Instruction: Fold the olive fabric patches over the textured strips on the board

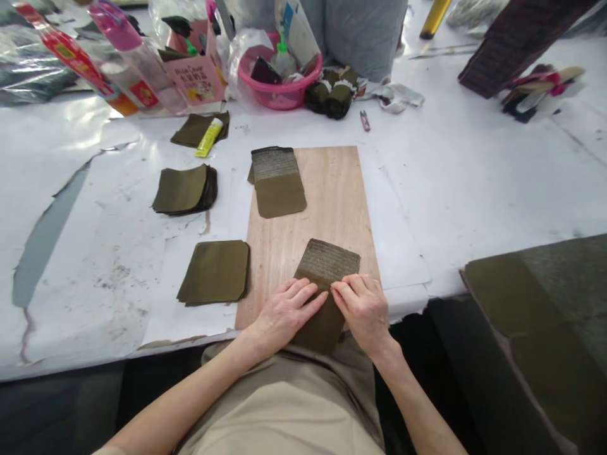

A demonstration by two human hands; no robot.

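Observation:
An olive fabric piece (326, 265) with a grey ribbed strip at its far end lies at the near edge of a wooden board (332, 196). My left hand (283, 311) lies flat on its near left part, fingers stretched out. My right hand (364, 306) presses on its right side, fingertips curled and pinching the fabric edge where the two hands meet. A similar finished piece (277, 183) rests at the board's far left corner.
Stacks of olive fabric squares (215, 272) (186, 189) (199, 128) lie left of the board, a yellow glue tube (209, 137) on the farthest. A pink basin (279, 82), rolled olive pieces (332, 93), small snips (365, 120) and packets stand at the back. Large olive cloth (535, 303) is at right.

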